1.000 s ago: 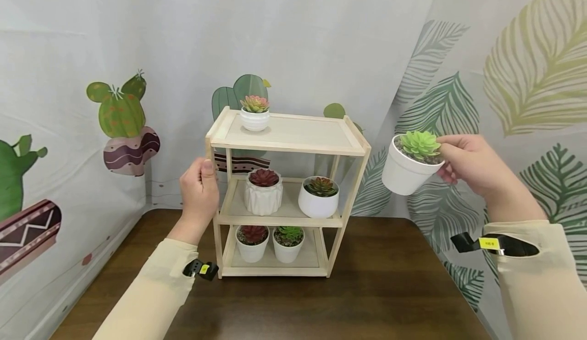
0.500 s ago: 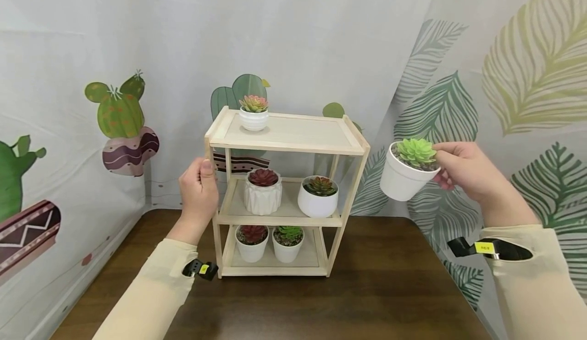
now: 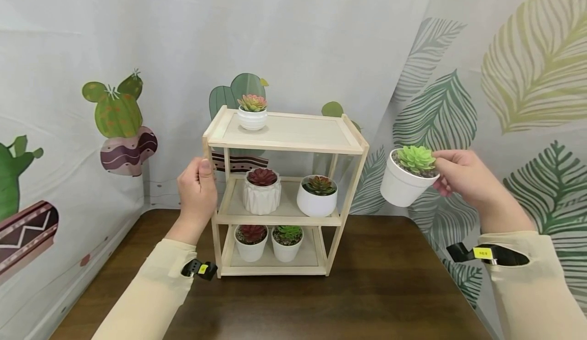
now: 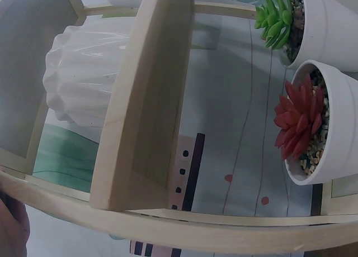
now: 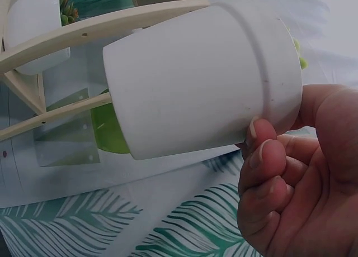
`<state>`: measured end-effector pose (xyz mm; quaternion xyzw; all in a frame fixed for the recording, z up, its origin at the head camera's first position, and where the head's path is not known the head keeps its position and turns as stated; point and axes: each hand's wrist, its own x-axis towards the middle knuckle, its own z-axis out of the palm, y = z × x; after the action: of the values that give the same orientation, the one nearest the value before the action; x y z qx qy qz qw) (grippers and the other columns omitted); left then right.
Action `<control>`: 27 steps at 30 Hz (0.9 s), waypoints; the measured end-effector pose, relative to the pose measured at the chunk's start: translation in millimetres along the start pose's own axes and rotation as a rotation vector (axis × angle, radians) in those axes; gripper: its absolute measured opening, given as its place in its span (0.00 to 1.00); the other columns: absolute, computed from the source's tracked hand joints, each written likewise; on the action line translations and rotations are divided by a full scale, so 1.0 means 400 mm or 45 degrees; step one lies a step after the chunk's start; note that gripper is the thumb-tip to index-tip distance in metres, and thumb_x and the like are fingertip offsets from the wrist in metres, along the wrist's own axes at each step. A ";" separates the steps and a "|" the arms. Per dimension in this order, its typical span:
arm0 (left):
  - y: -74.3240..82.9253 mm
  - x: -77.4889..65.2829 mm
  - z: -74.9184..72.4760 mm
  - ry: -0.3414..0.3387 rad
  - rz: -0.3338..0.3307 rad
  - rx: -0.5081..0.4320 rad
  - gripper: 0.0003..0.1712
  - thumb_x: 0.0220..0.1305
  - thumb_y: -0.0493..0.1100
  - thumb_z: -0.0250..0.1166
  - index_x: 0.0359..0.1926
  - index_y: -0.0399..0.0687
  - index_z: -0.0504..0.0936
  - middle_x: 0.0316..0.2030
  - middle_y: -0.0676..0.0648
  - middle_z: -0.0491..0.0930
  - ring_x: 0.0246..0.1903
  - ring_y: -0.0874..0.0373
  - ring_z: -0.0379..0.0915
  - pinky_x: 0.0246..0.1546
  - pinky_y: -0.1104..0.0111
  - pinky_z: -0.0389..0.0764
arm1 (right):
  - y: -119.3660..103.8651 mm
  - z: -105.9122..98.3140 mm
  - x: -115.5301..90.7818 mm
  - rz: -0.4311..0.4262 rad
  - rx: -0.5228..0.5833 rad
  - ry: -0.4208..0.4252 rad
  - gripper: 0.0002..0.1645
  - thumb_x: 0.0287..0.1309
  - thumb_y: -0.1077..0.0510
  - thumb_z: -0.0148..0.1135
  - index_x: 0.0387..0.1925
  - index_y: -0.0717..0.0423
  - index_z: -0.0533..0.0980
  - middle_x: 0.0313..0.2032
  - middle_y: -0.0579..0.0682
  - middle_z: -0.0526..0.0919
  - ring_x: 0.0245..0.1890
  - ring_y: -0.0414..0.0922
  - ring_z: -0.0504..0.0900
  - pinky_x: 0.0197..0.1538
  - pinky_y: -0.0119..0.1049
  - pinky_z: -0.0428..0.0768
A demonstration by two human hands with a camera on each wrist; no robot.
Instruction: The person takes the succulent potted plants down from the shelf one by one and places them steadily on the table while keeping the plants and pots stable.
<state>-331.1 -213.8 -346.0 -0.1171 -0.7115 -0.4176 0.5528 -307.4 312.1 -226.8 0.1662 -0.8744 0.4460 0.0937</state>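
My right hand (image 3: 463,179) pinches the rim of a white pot (image 3: 403,184) holding a bright green succulent (image 3: 416,159). The pot hangs tilted in the air, to the right of a three-tier wooden shelf (image 3: 286,146). In the right wrist view, thumb and fingers (image 5: 263,156) meet at the rim of that pot, whose plant is mostly hidden behind it. At the shelf's left side, my left hand (image 3: 197,192) is curled round the front post (image 4: 224,234), its thumb pointing up; only a bit of it shows in the left wrist view.
A pink-green succulent (image 3: 252,118) stands on the top tier's left. The middle tier bears a ribbed white pot (image 3: 262,197) and a rounded one (image 3: 317,202). Below sit a red succulent's pot (image 3: 251,251) and a green one's (image 3: 287,251). All rest above a brown table (image 3: 390,289).
My right hand has lowered the potted succulent a little and brought it slightly left, with the pot somewhat more upright. The left hand keeps its hold on the post.
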 end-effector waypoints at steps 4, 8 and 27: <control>-0.001 0.000 0.000 0.001 -0.005 0.003 0.39 0.79 0.67 0.42 0.29 0.36 0.75 0.19 0.41 0.70 0.23 0.64 0.62 0.28 0.72 0.62 | 0.006 0.002 -0.004 0.006 -0.009 0.000 0.20 0.76 0.61 0.46 0.41 0.36 0.82 0.19 0.44 0.80 0.15 0.41 0.75 0.18 0.36 0.77; -0.003 0.000 0.001 -0.004 -0.005 0.008 0.40 0.80 0.67 0.42 0.30 0.35 0.75 0.19 0.41 0.70 0.23 0.63 0.62 0.28 0.71 0.62 | 0.012 0.002 -0.011 0.011 0.008 -0.011 0.23 0.75 0.62 0.44 0.40 0.32 0.81 0.19 0.44 0.81 0.15 0.41 0.75 0.18 0.35 0.77; -0.003 0.003 -0.003 -0.035 0.002 -0.001 0.38 0.80 0.66 0.42 0.29 0.36 0.74 0.19 0.42 0.70 0.22 0.63 0.62 0.26 0.72 0.62 | 0.047 0.013 -0.031 0.068 0.021 -0.017 0.19 0.75 0.61 0.45 0.43 0.38 0.80 0.19 0.44 0.81 0.16 0.41 0.76 0.19 0.36 0.77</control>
<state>-331.5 -216.0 -345.5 -0.1239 -0.7188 -0.4157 0.5433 -302.9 320.6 -247.9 0.1468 -0.8755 0.4543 0.0745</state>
